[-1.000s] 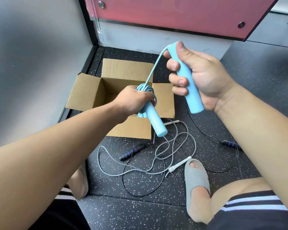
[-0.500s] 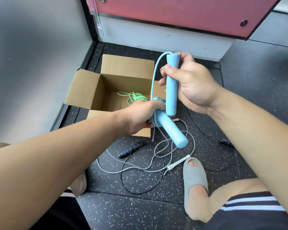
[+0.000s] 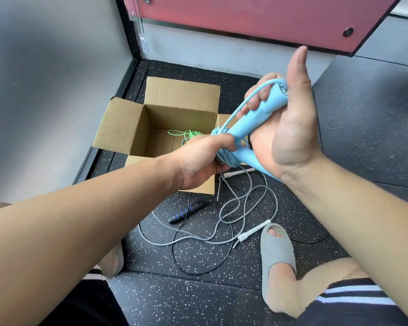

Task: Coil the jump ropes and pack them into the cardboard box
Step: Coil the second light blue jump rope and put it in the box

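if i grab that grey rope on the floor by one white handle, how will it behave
Likely floppy: the grey rope sprawls in loose loops. It will probably trail and snag, since it crosses the black rope. Its white handle looks slim, so probably light.

Cardboard box [image 3: 137, 128] behind loose ropes [image 3: 243, 208] on floor; coiled rope [image 3: 186, 134] inside box.

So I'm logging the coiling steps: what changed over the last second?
The right hand swung its light blue handle down against the other handle, thumb now raised. The left hand kept gripping the coiled blue cord. The cardboard box and the grey rope on the floor stayed put.
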